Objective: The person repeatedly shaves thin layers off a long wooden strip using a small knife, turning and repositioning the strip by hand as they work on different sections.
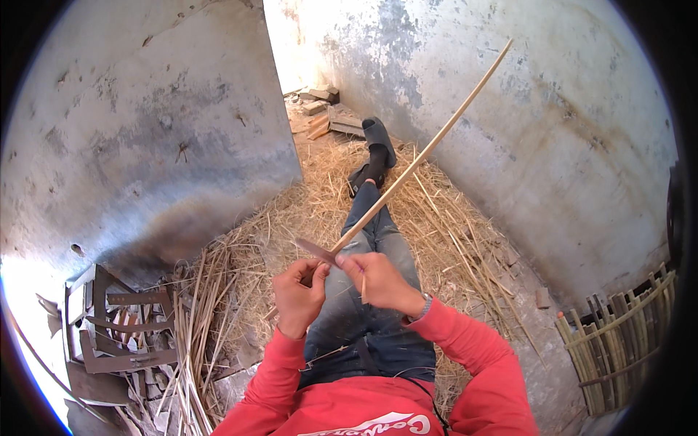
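Note:
A long pale strip, apparently split bamboo [429, 149], slants up and to the right from between my hands. My left hand [299, 299] is closed in a pinch at the strip's lower end, over my lap. In my right hand [387, 282] is a knife [315, 251]; its brownish blade points left and crosses the strip just above my left fingertips. My right fingers hide the knife's handle. A short pale piece [364, 288] shows below my right fingers, and I cannot tell what it belongs to.
Shavings [276, 211] cover the floor around my outstretched legs. Loose strips [196, 327] lie in a bundle at left, beside a broken wooden frame [131, 361]. More thin strips [465, 247] lie at right, near a bound stick panel [618, 349]. Bricks [318, 98] sit beyond my feet, between worn walls.

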A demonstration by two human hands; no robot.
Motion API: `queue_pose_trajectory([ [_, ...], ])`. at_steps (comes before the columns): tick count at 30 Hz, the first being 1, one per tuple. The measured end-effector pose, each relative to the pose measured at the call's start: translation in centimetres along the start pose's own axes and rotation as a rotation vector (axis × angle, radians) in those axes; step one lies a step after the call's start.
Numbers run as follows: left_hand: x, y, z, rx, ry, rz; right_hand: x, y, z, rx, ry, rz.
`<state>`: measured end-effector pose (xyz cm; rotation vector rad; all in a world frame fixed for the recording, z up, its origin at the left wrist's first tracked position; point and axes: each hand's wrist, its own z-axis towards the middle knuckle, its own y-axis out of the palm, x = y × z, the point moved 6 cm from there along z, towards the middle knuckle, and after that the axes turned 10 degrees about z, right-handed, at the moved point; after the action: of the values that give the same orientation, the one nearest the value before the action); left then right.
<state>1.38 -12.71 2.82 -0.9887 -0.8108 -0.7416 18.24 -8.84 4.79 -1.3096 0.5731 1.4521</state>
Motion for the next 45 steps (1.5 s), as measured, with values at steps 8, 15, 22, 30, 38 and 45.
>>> queue_pose_trajectory([
  [8, -0.6, -0.4, -0.3, -0.017, -0.008, -0.154, 0.3, -10.8, 2.5, 0.481, 0.107, 0.353],
  [15, -2.3, -2.8, -1.4, 0.013, 0.010, -0.111, -4.8, -10.7, 1.1, 0.409, -0.169, -0.204],
  [22, -2.0, -3.0, -1.3, 0.025, 0.031, 0.004, -3.5, -2.5, -1.9, 0.128, -0.367, -0.684],
  [30, -2.6, -5.0, -2.3, 0.185, 0.173, 0.261, -0.2, -10.6, 2.4, 0.471, -0.323, -0.922],
  [38, -2.0, -4.5, -3.3, 0.260, 0.287, 0.381, 0.6, -6.9, 1.5, 0.198, -0.338, -0.764],
  [45, -2.9, -5.0, -3.8, 0.269, 0.234, 0.406, 1.0, -7.6, 2.2, 0.294, -0.176, -0.774],
])
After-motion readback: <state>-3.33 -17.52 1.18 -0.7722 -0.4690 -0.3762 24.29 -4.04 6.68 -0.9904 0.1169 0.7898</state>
